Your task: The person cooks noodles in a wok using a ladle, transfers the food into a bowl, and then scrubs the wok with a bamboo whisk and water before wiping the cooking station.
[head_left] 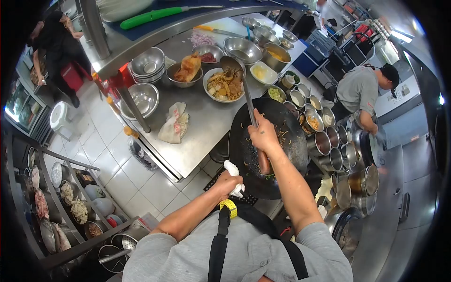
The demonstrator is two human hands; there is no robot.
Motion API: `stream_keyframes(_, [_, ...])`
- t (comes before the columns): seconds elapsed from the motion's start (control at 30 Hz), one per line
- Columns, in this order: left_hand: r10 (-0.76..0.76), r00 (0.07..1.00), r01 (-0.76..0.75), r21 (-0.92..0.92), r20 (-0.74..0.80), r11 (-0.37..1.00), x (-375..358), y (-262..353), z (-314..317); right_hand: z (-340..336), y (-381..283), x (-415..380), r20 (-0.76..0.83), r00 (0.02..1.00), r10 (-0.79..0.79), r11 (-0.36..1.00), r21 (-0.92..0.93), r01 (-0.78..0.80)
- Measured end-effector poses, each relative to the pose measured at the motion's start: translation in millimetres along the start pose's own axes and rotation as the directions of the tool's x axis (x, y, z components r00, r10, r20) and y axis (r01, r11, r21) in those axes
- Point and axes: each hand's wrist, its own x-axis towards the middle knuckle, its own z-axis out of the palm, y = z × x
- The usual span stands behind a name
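Steel ladle [249,99] is grasped by the right hand [264,135] above the wok [293,162] — its scoop is at the noodle bowl [206,86]. Left hand [229,184] has fingers clenched around white cloth [230,167], just beside the wok.

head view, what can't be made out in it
All in the head view:
- wok: part of its inside is hidden by the right hand and forearm
- white cloth: its middle is hidden inside the left hand
- noodle bowl: partly covered by the ladle
- white item at top left: cut off by the top edge
- co-worker: too small to tell what the hands hold
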Motion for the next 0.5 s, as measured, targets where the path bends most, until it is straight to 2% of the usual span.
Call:
stream_keyframes(0.03, [0.005, 1.0, -0.005, 0.009, 0.002, 1.0, 0, 1, 1, 6, 12, -1, -0.16, 0.944, -0.288, 0.953, -0.141, 0.267])
stream_keyframes(0.07, [0.011, 1.0, -0.011, 0.007, 0.001, 1.0, 0, 2, 2, 2, 6, -5, -0.159, 0.942, -0.294, 0.951, -0.142, 0.273])
stream_keyframes(0.13, [-0.001, 1.0, 0.001, 0.035, 0.002, 0.999, -3, 6, 4, -12, -19, -14, -0.015, 1.0, -0.024, 0.995, -0.098, 0.022])
stream_keyframes(0.27, [0.004, 1.0, -0.004, 0.01, -0.027, 1.0, -3, 6, 5, -24, -32, -23, -0.017, 1.0, -0.019, 0.992, -0.129, 0.016])
stream_keyframes(0.33, [0.014, 0.999, -0.014, 0.023, -0.033, 1.0, -4, 6, 6, -25, -30, -30, -0.047, 0.996, -0.072, 0.982, -0.179, 0.063])
stream_keyframes(0.43, [0.051, 0.998, -0.051, 0.001, -0.046, 0.999, -7, 5, 7, -7, 2, -39, -0.052, 0.99, -0.131, 0.957, -0.267, 0.112])
stream_keyframes(0.47, [0.047, 0.998, -0.047, 0.012, -0.044, 0.999, -12, 7, 7, -5, 10, -42, -0.06, 0.991, -0.123, 0.96, -0.261, 0.104])
stream_keyframes(0.5, [0.021, 1.0, -0.021, -0.012, -0.02, 1.0, -18, 12, 8, -4, 17, -45, -0.05, 0.991, -0.127, 0.98, -0.158, 0.118])
